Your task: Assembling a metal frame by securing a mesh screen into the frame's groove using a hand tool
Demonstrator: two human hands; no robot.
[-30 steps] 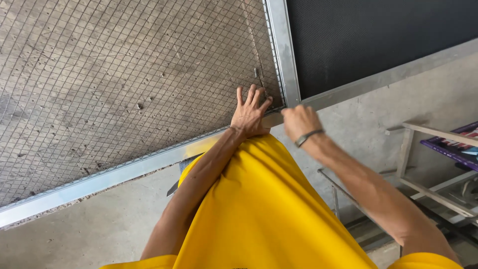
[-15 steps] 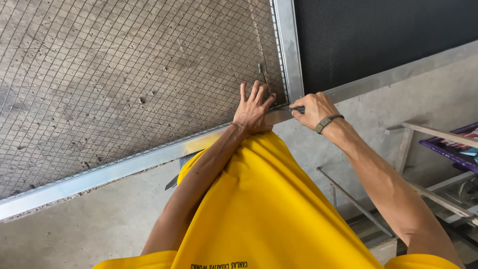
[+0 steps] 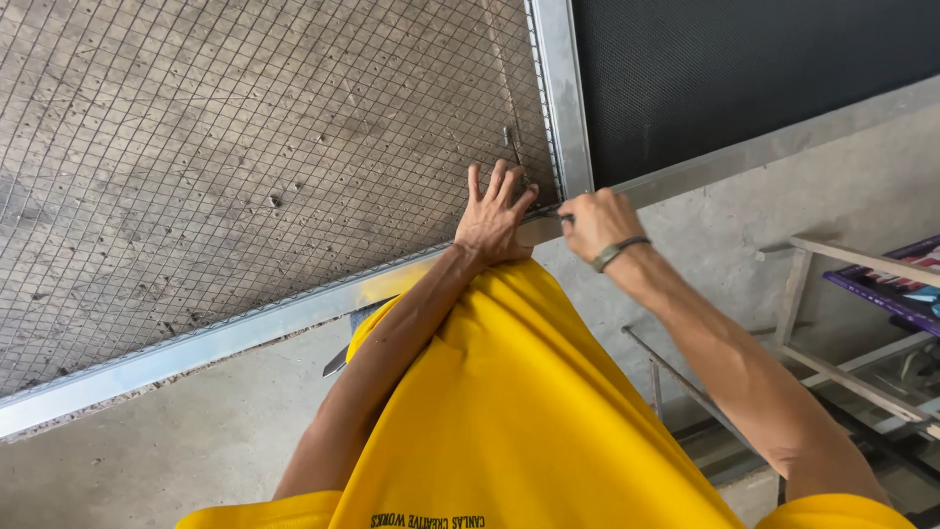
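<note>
Since half a second ago, my right hand has drawn a touch closer to the frame corner, while my left hand has stayed put, flat on the mesh.

Left hand: open, fingers spread and pressed against the wire mesh right at the lower corner, where the upright rail meets the bottom rail. The fingertips reach almost to the upright.

Right hand: closed into a fist around a small dark tool, whose tip pokes out towards the corner, just beside my left fingers. I cannot tell what kind of tool it is; only a sliver shows. A wristband sits on that wrist.

The mesh is stretched in the metal frame, which lies on a rough, pitted board. To the right of the upright is a dark, fine screen. Below is concrete floor. My yellow shirt fills the lower middle. Something thin and dark pokes out by my left arm, mostly hidden. At far right stands a metal rack with a purple item on it.
</note>
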